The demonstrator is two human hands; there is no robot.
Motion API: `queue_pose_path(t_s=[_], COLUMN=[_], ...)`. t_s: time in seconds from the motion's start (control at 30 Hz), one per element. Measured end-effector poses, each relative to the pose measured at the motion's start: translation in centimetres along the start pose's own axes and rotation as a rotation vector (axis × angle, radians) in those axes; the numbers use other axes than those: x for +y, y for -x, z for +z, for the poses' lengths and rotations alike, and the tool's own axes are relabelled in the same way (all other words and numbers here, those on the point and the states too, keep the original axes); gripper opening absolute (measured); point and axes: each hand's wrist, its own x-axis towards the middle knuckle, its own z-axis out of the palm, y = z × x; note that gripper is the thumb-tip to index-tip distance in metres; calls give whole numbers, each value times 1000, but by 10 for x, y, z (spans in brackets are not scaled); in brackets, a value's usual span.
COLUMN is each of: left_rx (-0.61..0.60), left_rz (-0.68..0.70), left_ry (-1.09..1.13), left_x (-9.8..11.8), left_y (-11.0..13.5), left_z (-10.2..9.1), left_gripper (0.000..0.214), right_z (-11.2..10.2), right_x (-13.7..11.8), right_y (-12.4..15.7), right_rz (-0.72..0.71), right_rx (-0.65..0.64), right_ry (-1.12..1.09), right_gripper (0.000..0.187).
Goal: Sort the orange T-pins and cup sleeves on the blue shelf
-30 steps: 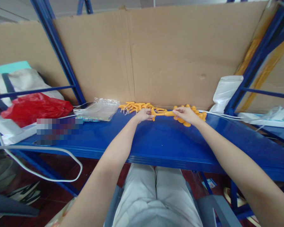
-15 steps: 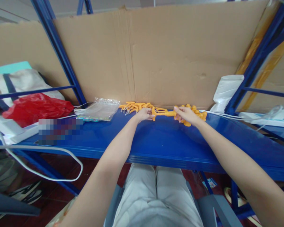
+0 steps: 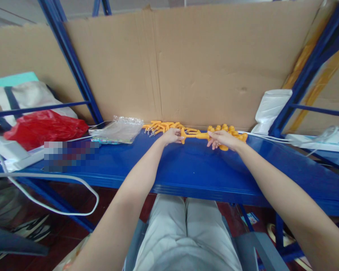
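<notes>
An orange plastic toy piece (image 3: 196, 135) with a ridged shaft lies across the back of the blue metal shelf (image 3: 186, 169). My left hand (image 3: 172, 136) pinches its left end and my right hand (image 3: 222, 138) grips its right end, so both hands are closed on it. Behind my left hand sits a heap of small orange parts with metal chains (image 3: 161, 127). More orange knobbed pieces (image 3: 231, 131) are bunched behind my right hand. My fingertips partly hide the ends of the held piece.
A stack of clear plastic bags (image 3: 117, 131) lies left of the orange parts. Farther left are a red plastic bag (image 3: 45, 128) and white cable (image 3: 45, 188). A white bag (image 3: 271, 109) leans by the right blue upright. Cardboard (image 3: 200, 64) backs the shelf.
My right hand has shifted slightly on the right end of the orange piece, fingers curling lower. My left hand stays in place.
</notes>
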Motion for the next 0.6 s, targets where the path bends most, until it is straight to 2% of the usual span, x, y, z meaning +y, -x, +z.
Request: queue_pose_path(t_s=[0.2,0.4,0.6], left_rx=[-36,9,24], left_rz=[-5,-31,-8], left_ry=[-11,-36,-39], left_x=[-2,2,0], left_y=[-2,1,0], left_z=[-2,1,-1], left_gripper=[24,22,18], right_z=[6,12,9], right_x=[1,2,3], right_y=[-2,-8,-9], right_rz=[77,47,27], right_rx=[34,137,74], right_ry=[-92,-154,-183], right_gripper=[47,27,13])
